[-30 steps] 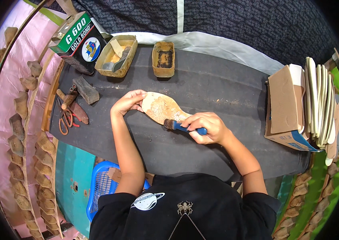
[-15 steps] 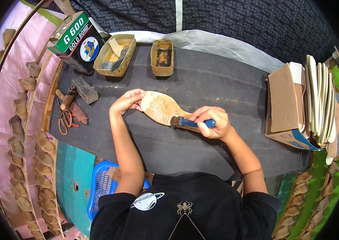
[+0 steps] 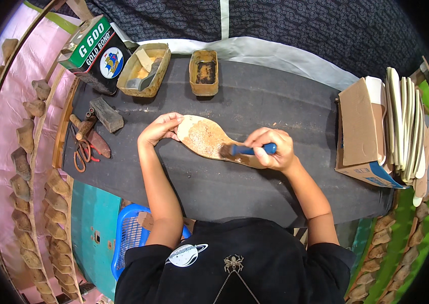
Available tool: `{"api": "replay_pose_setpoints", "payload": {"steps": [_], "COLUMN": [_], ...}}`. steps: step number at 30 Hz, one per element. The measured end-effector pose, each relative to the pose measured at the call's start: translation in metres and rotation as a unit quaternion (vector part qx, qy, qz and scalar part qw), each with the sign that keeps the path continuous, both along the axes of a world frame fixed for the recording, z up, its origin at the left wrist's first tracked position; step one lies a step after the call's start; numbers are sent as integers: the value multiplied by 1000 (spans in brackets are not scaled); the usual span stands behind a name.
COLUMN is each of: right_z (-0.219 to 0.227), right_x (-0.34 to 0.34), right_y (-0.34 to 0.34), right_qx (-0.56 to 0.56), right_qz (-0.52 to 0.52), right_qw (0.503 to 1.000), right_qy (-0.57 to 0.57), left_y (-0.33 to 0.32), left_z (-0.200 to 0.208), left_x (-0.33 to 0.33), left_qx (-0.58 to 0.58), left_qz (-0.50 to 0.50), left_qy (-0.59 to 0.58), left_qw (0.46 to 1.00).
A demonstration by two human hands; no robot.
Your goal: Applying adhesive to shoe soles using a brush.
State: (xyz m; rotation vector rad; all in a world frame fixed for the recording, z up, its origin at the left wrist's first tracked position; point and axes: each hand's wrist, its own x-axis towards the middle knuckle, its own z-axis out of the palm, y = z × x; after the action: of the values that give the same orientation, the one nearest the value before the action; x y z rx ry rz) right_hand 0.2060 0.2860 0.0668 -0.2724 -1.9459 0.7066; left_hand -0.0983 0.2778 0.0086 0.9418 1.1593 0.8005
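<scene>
A tan shoe insole (image 3: 200, 136) lies on the dark work table, its broad end to the left and its narrow end to the right. Wet-looking brown patches cover much of its upper face. At the broad end, my left hand (image 3: 160, 129) pinches the rim between thumb and fingers. My right hand (image 3: 276, 149) is closed around the blue handle of a brush (image 3: 247, 150). The dark bristles touch the insole near its narrowing middle. Part of the insole's right end passes below my right hand.
Two grimy open tubs, one holding flat pieces (image 3: 146, 71) and one dark inside (image 3: 204, 73), stand at the back beside a metal can (image 3: 95, 55). Scissors (image 3: 81, 154), other tools and a grey block (image 3: 107, 114) lie left. A cardboard box (image 3: 358, 126) with stacked soles (image 3: 405, 126) stands right.
My right hand has shifted a little right and away from me with the brush, and more of the insole's narrow part shows. My left hand and the insole stay in place.
</scene>
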Motion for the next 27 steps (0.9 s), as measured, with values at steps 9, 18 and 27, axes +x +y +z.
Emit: {"api": "replay_pose_setpoints", "payload": {"steps": [9, 18, 27], "right_z": [0, -7, -1], "right_x": [13, 0, 20], "right_y": [10, 4, 15], "right_qx": [-22, -50, -34], "right_qz": [-18, 2, -26], "right_qw": [999, 999, 998], "right_qy": [-44, -16, -38], "left_y": [-1, 0, -1], "left_z": [0, 0, 1], "left_x": [-1, 1, 0], "left_qx": [4, 3, 7], "left_qz": [-7, -8, -5], "left_qy": [0, 6, 4], "left_qw": [1000, 1000, 1000]}}
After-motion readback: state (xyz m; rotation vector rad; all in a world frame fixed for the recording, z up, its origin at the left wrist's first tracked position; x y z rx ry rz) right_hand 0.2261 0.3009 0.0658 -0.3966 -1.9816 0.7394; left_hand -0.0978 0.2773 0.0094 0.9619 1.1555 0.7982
